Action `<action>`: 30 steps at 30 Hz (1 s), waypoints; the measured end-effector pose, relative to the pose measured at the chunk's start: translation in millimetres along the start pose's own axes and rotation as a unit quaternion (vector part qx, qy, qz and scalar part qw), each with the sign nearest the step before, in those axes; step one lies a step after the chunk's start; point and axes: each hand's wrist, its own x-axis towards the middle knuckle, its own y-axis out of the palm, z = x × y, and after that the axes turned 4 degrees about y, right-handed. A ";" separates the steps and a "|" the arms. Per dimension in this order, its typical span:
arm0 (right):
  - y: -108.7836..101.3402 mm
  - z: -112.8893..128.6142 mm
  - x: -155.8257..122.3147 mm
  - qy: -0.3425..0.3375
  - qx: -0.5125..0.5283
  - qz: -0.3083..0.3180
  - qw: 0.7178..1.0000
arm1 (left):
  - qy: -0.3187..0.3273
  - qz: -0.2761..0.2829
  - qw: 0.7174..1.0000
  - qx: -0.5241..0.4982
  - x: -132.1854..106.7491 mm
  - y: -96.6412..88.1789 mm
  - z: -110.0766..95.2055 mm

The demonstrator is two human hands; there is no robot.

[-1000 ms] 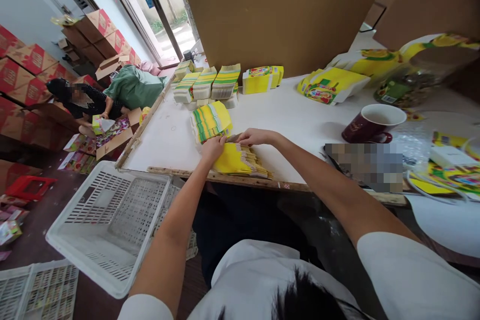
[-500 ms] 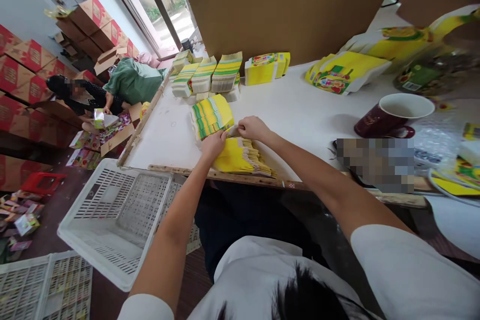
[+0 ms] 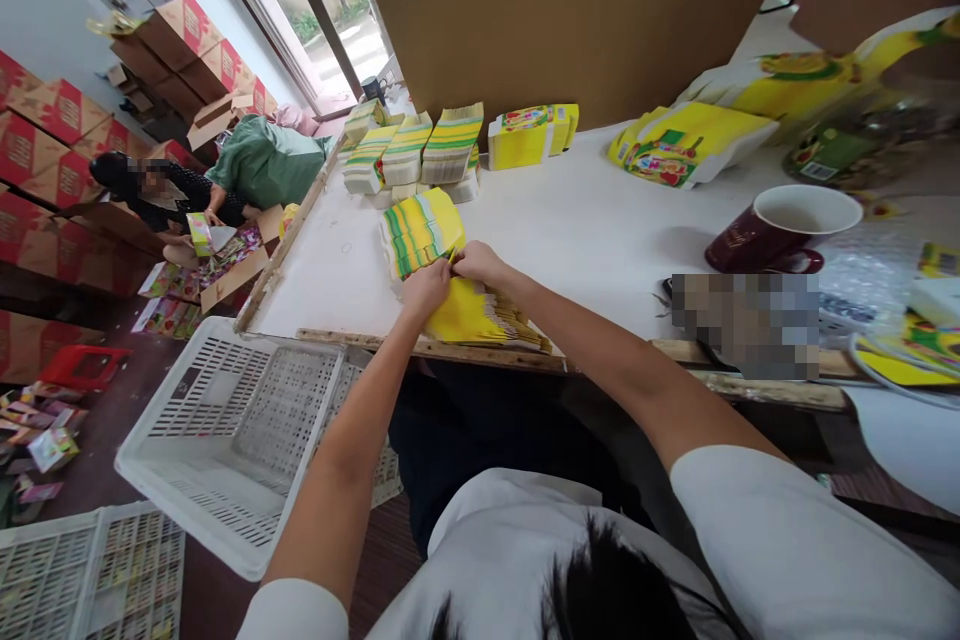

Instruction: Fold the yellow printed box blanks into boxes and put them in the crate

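You have both hands together at the near edge of a white tabletop (image 3: 540, 210), meeting over a yellow packet (image 3: 452, 258), of which only a small part shows between your fingertips. Your left hand (image 3: 425, 288) has its fingers closed on the packet from one side; your right hand (image 3: 482, 263) pinches it from the other, knuckles bent. (The exact grip is partly hidden by the hands themselves.)

Directly below your hands lies a fanned yellow stack (image 3: 463, 315), its layered edges spreading to the right along the tabletop's wooden rim. Just beyond your left hand is a striped pile (image 3: 421, 232) in yellow, green and white, its pieces overlapping.

Farther back stand several striped bundles (image 3: 407, 158), close together, and to their right a yellow bundle (image 3: 517, 142) near a large brown panel (image 3: 577, 20). On your right are printed yellow packaging pieces (image 3: 675, 145), a maroon mug (image 3: 739, 238) with a pale interior, and a flat object whose surface is pixelated.

Below the tabletop, on your left, sits a white slatted crate (image 3: 187, 470). Beyond it, a co-worker (image 3: 176, 205) is low down beside an open carton (image 3: 217, 295), with red-and-brown boxes (image 3: 60, 120) stacked behind.
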 end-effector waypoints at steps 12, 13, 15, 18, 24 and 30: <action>-17.1 -40.8 -1.9 -0.070 0.004 -0.041 0.997 | -0.006 -0.061 0.994 -0.090 -8.6 7.7 5.6; -18.2 -44.0 -2.9 -0.083 0.007 -0.025 0.996 | -0.008 -0.067 0.993 -0.099 -8.8 7.7 6.2; -19.2 -49.3 -4.5 -0.102 0.017 0.000 0.995 | -0.009 -0.077 0.990 -0.118 -9.1 7.2 6.9; -17.9 -54.8 -4.5 -0.111 0.036 0.010 0.993 | -0.008 -0.086 0.986 -0.140 -10.2 6.1 7.5; -12.5 -65.3 -3.7 -0.136 0.096 0.038 0.985 | -0.024 -0.094 0.982 -0.159 -11.2 6.3 8.1; -14.0 -73.9 -6.4 -0.152 0.120 0.069 0.979 | -0.046 -0.096 0.981 -0.159 -9.0 6.0 5.6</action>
